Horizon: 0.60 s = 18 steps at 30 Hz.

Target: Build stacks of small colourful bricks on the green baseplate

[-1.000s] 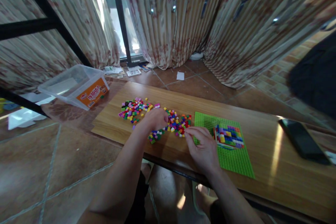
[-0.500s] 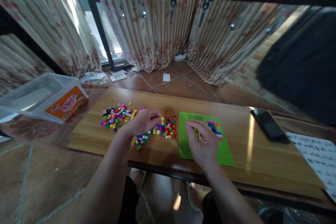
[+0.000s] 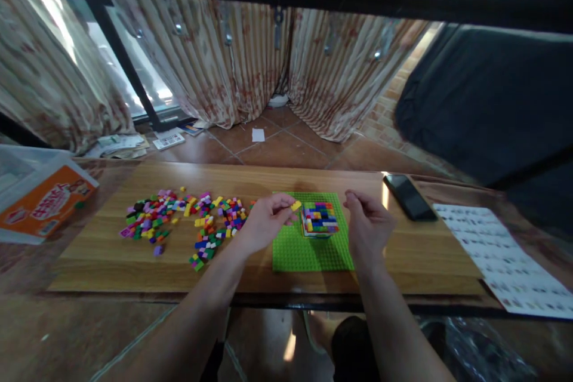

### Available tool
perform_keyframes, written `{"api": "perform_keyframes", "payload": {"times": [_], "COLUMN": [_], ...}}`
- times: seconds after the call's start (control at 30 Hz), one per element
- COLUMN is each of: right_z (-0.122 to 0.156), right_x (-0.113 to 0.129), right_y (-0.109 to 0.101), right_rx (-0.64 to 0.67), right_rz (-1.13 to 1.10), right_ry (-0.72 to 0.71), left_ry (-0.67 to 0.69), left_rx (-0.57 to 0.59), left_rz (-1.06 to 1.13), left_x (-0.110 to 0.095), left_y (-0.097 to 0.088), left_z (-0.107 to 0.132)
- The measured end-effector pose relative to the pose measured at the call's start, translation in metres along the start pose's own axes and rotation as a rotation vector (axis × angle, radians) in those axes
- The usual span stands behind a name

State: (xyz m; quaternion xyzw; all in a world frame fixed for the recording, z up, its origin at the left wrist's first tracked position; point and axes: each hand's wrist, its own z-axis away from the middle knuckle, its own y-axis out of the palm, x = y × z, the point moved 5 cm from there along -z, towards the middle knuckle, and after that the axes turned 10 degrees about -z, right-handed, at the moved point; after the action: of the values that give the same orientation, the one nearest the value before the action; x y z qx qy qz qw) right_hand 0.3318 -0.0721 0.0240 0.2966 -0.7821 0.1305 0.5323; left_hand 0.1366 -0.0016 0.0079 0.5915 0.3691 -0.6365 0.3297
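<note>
Between the thumb and fingertips of my left hand (image 3: 267,221) is a small yellow building brick (image 3: 296,206), held above the left part of the green baseplate (image 3: 286,253). A block of stacked multicoloured bricks (image 3: 320,218) stands on the baseplate, just right of that brick. My right hand (image 3: 369,227) hovers at the baseplate's right edge with its fingers curled and closed; whether anything small is in them is hidden. Loose coloured bricks (image 3: 152,212) lie spread to the left of my left hand.
A wooden board (image 3: 250,176) carries the bricks and baseplate. At the right lie a black phone (image 3: 409,197) and a printed sheet (image 3: 505,256). A clear plastic box (image 3: 33,158) with an orange label stands at the far left. Curtains (image 3: 250,65) hang behind.
My left hand has moved from the loose bricks to the baseplate, now with a yellow brick. My right hand has shifted off the brick stack to its right. The view has turned right.
</note>
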Motion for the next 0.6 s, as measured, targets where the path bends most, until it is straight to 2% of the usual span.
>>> {"api": "perform_keyframes", "payload": {"times": [0.2,0.33,0.43,0.6], "right_z": [0.000,0.000,0.001,-0.001], "right_x": [-0.005,-0.011,-0.015,-0.020], "right_y": [0.001,0.002,0.005,0.007], "right_rx": [0.065,0.109,0.157,0.240], "right_rz": [-0.078,-0.067,-0.065,-0.012], "right_ry": [0.160,0.214,0.225,0.221], "left_ry": [-0.198,-0.287,-0.245,0.016], "left_rx": [0.046,0.021,-0.011,-0.152], "left_rz": [0.371,0.479,0.386,-0.129], "left_x": [0.003,0.009,0.010,0.005], "left_y": [0.015,0.016,0.016,0.015], "left_z": [-0.005,-0.010,-0.015,-0.024]}}
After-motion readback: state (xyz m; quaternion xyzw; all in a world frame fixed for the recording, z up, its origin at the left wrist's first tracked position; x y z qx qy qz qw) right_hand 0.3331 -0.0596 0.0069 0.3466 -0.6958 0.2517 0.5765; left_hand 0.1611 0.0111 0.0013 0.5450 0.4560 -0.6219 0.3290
